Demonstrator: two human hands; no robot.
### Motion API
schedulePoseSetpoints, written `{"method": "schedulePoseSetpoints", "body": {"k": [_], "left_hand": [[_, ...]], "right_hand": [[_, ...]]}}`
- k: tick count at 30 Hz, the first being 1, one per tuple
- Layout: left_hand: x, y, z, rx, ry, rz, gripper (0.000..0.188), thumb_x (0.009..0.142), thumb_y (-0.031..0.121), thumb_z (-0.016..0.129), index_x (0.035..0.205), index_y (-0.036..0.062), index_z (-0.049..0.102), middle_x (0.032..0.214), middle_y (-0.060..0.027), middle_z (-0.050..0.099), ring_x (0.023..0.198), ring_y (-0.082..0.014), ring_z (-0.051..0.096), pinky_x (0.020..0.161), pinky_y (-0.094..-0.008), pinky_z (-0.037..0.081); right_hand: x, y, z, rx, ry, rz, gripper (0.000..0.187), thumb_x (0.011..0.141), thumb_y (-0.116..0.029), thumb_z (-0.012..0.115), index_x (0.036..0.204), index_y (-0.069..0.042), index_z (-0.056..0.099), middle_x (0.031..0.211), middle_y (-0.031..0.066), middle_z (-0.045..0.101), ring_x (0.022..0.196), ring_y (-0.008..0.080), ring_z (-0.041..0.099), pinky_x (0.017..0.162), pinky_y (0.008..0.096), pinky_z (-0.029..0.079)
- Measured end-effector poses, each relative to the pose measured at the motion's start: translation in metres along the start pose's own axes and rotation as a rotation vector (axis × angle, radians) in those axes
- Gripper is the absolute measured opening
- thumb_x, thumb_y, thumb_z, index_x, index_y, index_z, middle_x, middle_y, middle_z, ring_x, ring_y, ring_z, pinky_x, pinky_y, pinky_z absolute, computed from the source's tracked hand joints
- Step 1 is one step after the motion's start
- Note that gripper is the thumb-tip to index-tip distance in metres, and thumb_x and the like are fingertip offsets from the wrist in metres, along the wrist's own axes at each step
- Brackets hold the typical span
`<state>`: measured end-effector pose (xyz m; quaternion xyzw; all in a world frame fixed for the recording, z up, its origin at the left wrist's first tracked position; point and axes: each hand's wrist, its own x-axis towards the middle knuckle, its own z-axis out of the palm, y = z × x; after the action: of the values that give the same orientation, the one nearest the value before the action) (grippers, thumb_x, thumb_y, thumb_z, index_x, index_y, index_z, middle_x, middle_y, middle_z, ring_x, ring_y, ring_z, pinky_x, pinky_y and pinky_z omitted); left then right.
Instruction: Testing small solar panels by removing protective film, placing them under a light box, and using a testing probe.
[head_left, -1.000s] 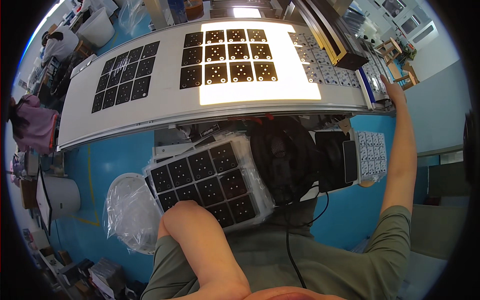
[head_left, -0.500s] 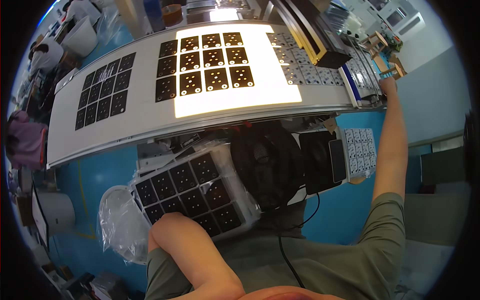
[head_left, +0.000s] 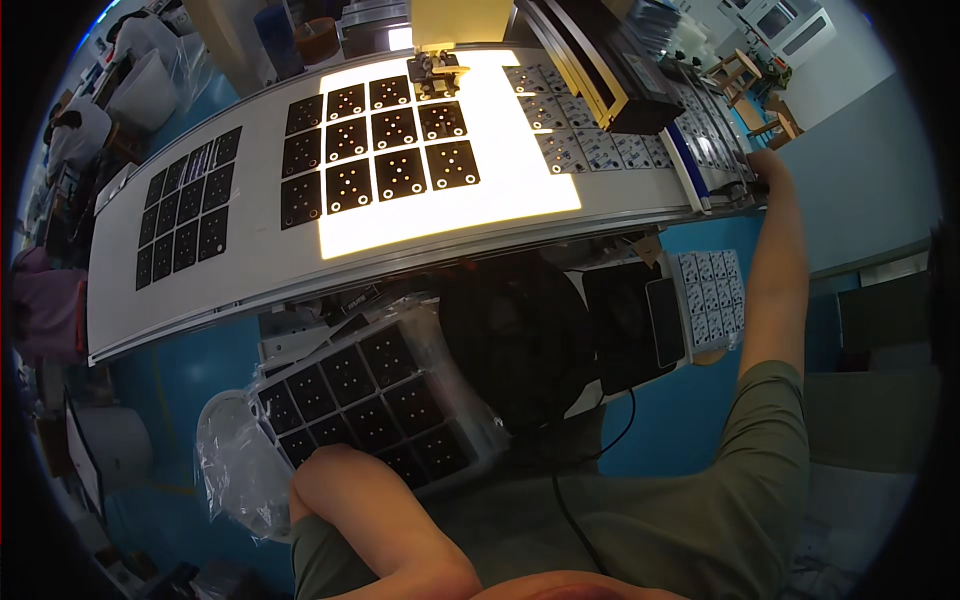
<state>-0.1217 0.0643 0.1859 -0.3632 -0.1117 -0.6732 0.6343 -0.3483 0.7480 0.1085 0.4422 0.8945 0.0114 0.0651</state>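
My right arm stretches out to the far right. My right hand (head_left: 764, 166) rests at the end of the white conveyor (head_left: 250, 270), by its side rail; its fingers are too small to read. Only the bent elbow and forearm of my left arm (head_left: 345, 485) show, and the hand itself is hidden at the lower edge. Just beyond that elbow lies a tray of black square panels (head_left: 365, 405) in clear plastic wrap. On the conveyor, a block of black panels with white dots (head_left: 380, 140) lies on a lit patch. Another block (head_left: 185, 220) lies further left.
A black round object (head_left: 520, 345) and a dark device with a phone-like screen (head_left: 640, 325) sit under the conveyor's near edge. A sheet of small white parts (head_left: 712, 298) lies to their right. Rows of small pale boards (head_left: 590, 125) fill the conveyor's right part. Another person (head_left: 75, 140) works at far left.
The whole view has slid left and downward, as from a head turn. My right hand stays at the conveyor's right end and my left elbow stays by the wrapped tray.
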Motion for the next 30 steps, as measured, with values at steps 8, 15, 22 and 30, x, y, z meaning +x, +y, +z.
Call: {"method": "schedulePoseSetpoints", "body": {"k": [8,15,22,30], "left_hand": [[0.004,0.005,0.030,0.058,0.431,0.205,0.019,0.094,0.002,0.061,0.112,0.0097,0.062,0.103,-0.0021,0.069,0.090,-0.0078,0.066,0.070,-0.0294,0.055],[0.004,0.002,0.024,0.060,0.473,0.312,0.014,0.097,0.003,0.059,0.108,0.0106,0.064,0.095,0.0066,0.071,0.081,0.0001,0.065,0.062,-0.0229,0.052],[0.009,0.030,0.003,-0.052,0.477,0.257,0.022,0.094,-0.001,0.063,0.109,0.0148,0.065,0.087,0.0111,0.064,0.076,0.0044,0.058,0.060,-0.0206,0.046],[0.009,0.024,0.000,-0.057,0.248,0.204,0.015,0.092,0.001,0.063,0.101,0.0132,0.063,0.088,0.0087,0.056,0.070,0.0002,0.050,0.056,-0.0216,0.040]], "right_hand": [[-0.016,-0.011,-0.001,0.009,0.044,0.033,0.079,0.084,-0.063,0.074,0.131,0.000,0.065,0.121,0.0197,0.069,0.105,0.0325,0.068,0.088,0.0470,0.055],[0.024,0.013,0.007,0.059,0.052,0.025,0.061,0.086,-0.054,0.074,0.111,0.001,0.072,0.107,0.0166,0.071,0.091,0.0286,0.067,0.081,0.0464,0.054],[0.015,0.022,0.002,0.620,0.495,0.278,0.029,0.092,-0.030,0.070,0.099,-0.002,0.075,0.091,0.0153,0.073,0.082,0.0261,0.070,0.081,0.0408,0.058],[-0.030,0.136,-0.056,0.841,1.120,0.177,0.032,0.093,-0.031,0.072,0.107,-0.003,0.071,0.108,0.0164,0.072,0.095,0.0316,0.071,0.086,0.0445,0.058]]}}
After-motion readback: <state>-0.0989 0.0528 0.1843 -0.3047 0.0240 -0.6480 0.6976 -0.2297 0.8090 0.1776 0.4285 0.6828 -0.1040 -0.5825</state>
